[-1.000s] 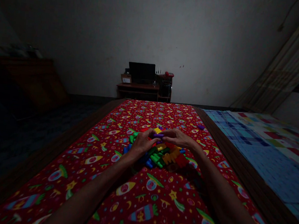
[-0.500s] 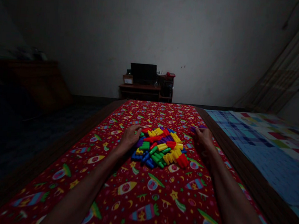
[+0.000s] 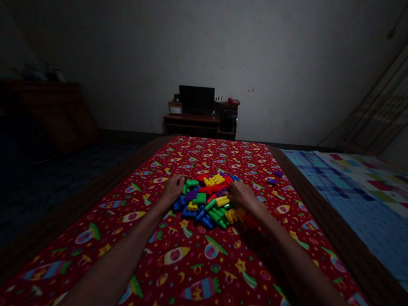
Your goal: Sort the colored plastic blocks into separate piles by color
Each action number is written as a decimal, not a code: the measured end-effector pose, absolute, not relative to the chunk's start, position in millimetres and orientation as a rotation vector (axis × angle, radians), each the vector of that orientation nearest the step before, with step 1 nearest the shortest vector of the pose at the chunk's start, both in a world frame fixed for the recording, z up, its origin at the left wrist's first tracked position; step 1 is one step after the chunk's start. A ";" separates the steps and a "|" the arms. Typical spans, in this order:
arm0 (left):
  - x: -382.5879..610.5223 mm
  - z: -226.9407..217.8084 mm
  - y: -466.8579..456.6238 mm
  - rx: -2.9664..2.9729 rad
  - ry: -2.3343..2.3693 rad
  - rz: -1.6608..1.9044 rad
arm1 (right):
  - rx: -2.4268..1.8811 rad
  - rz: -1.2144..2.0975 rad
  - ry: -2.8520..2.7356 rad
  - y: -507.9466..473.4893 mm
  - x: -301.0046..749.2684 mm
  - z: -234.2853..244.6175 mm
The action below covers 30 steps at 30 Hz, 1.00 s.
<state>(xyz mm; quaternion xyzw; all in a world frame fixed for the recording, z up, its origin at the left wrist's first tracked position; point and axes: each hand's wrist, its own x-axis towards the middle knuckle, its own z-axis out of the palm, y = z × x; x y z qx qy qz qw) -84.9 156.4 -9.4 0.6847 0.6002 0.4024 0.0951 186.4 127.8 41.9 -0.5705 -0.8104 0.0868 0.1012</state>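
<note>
A heap of plastic toy building blocks (image 3: 218, 214) in red, yellow, green, blue and purple lies on the red patterned cloth (image 3: 180, 273). My left hand (image 3: 173, 188) rests at the heap's left edge beside a green block (image 3: 192, 183). Its fingers are curled, and what they hold, if anything, is hidden. My right hand (image 3: 242, 194) reaches over the heap's right side, its fingertips closed at a purple block (image 3: 221, 192) among red ones. Off to the right, apart from the heap, lie two purple pieces (image 3: 271, 181).
The cloth covers a long surface with dark brown edges (image 3: 332, 234). To the right is bedding with a blue checked sheet (image 3: 354, 216). A desk with a monitor (image 3: 196, 99) stands by the far wall, and a wooden cabinet (image 3: 44, 112) at left.
My right hand has let go of purple pieces at the right and moved left onto the heap. My left hand has drawn slightly left and down along the heap's edge.
</note>
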 end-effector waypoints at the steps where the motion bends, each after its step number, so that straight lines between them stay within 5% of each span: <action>1: -84.8 -9.5 156.7 2.037 1.769 1.196 | -1.669 0.267 -2.388 127.6 185.4 40.6; 8: -84.9 -9.9 157.4 2.084 1.725 1.204 | -1.530 0.279 -2.045 151.5 227.9 47.0; 16: -85.8 -12.4 161.9 2.109 1.720 1.197 | -1.875 -0.134 -1.675 156.3 284.9 41.7; 23: -86.5 -11.9 161.1 2.137 1.716 1.174 | -1.689 0.058 -2.296 140.9 219.5 47.1; 30: -86.2 -12.6 162.0 2.152 1.714 1.184 | -1.761 -0.117 -2.361 137.9 220.6 22.8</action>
